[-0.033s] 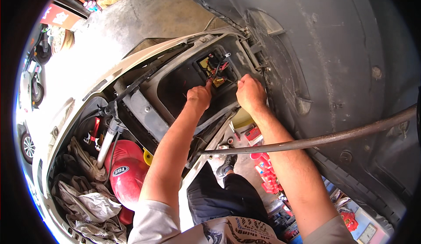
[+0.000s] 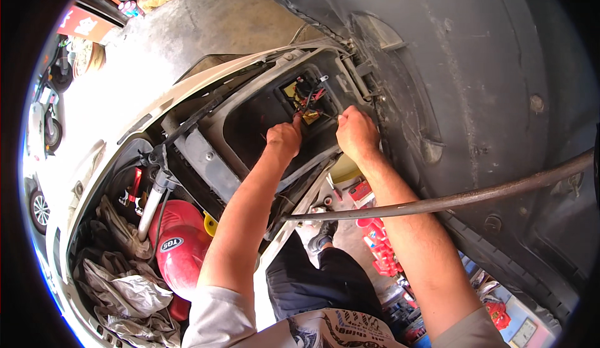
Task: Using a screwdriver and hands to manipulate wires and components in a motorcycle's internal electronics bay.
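Observation:
My left hand is at the lower left edge of a small opening in a black plastic compartment, fingers curled and one reaching to the contents. Inside the opening are a yellow battery-like block, red and black wires and a small metal terminal tab. My right hand is closed in a pinch at the opening's right side, around something thin that I cannot make out. What my left fingertips hold, if anything, is hidden.
A raised black panel fills the right, with a metal bar crossing above my right forearm. A red rounded object, crumpled cloths and a silver cylinder sit lower left. Scooters stand far left; red items lie below.

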`<control>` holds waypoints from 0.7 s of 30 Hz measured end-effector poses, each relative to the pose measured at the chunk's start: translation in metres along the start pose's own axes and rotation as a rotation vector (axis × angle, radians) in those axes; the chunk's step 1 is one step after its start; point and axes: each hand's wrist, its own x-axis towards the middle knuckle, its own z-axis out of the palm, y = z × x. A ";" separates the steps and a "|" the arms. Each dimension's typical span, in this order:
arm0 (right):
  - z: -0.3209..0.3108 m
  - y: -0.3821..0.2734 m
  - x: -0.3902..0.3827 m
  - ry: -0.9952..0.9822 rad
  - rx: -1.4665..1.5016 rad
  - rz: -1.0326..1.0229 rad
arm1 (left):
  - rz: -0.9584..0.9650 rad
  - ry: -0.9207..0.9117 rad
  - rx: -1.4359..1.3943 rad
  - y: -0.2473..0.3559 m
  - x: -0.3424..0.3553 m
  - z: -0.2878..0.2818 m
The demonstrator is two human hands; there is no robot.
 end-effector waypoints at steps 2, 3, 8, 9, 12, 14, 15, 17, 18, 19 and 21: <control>0.001 -0.004 -0.002 -0.002 0.005 -0.006 | -0.046 -0.032 -0.038 -0.001 0.000 -0.003; 0.000 -0.005 -0.002 -0.003 0.009 -0.006 | -0.088 -0.063 -0.076 -0.001 -0.001 -0.004; 0.000 -0.005 -0.003 -0.001 0.024 0.000 | -0.154 0.007 -0.129 -0.013 -0.003 -0.008; -0.001 -0.004 -0.003 -0.004 0.024 0.001 | -0.165 0.024 -0.143 -0.014 -0.003 -0.009; 0.000 -0.004 -0.002 -0.003 0.024 0.002 | -0.172 0.037 -0.180 -0.014 -0.002 -0.007; -0.001 -0.004 -0.002 0.001 0.022 0.004 | -0.182 0.067 -0.193 -0.016 -0.003 -0.006; -0.002 -0.004 -0.002 -0.009 0.022 0.007 | -0.192 0.097 -0.206 -0.018 -0.003 -0.006; -0.001 -0.005 -0.002 -0.019 0.023 0.010 | -0.238 0.174 -0.241 -0.024 -0.002 -0.005; 0.000 -0.006 -0.002 -0.012 0.020 0.010 | -0.285 0.251 -0.276 -0.028 0.000 -0.006; 0.001 -0.006 -0.002 -0.005 0.018 0.011 | -0.276 0.233 -0.263 -0.035 0.000 -0.011; 0.002 -0.005 -0.002 -0.009 0.023 0.004 | -0.268 0.223 -0.205 -0.038 0.002 -0.012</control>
